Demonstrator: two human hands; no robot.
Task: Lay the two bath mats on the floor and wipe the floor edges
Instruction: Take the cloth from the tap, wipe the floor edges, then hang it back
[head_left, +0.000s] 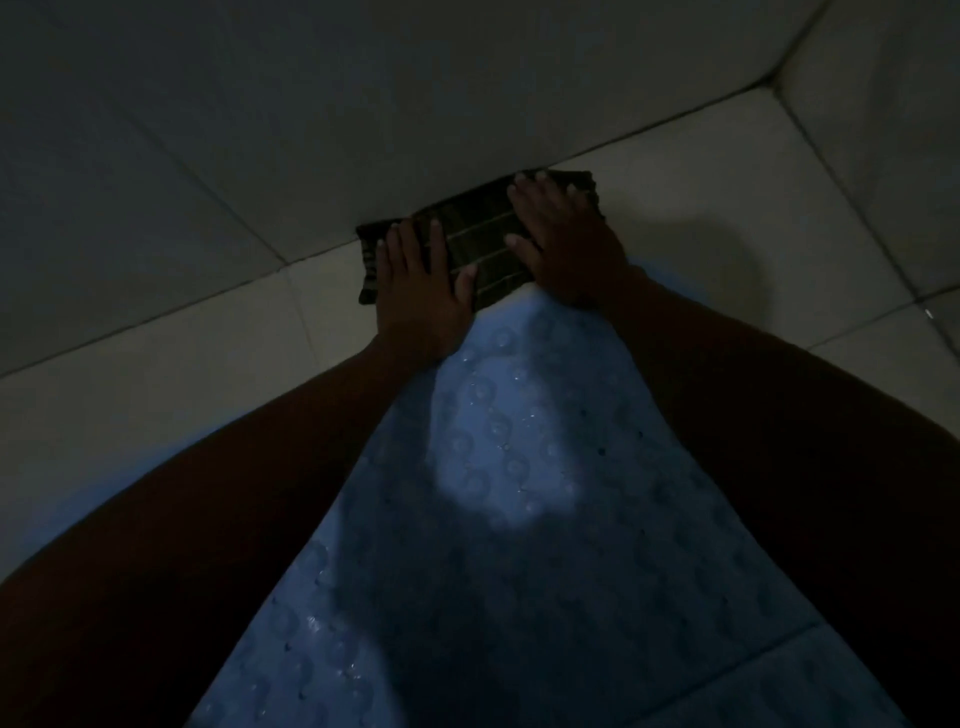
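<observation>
The room is dim. A dark folded cloth with pale checked lines (475, 236) lies on the white tiled floor, right against the seam where the floor meets the tiled wall. My left hand (418, 291) presses flat on its left part, fingers spread. My right hand (563, 234) presses flat on its right part, fingertips touching the wall seam. A light blue bath mat (498, 467) with round suction bumps and small holes lies flat on the floor under my forearms. A second blue mat (810, 686) lies edge to edge with it at the bottom right.
A tiled wall (311, 104) fills the upper part of the view. A second wall (883, 104) meets it in a corner at the upper right. Bare white floor tiles (156, 374) lie to the left and floor tiles (727, 208) to the right of the mat.
</observation>
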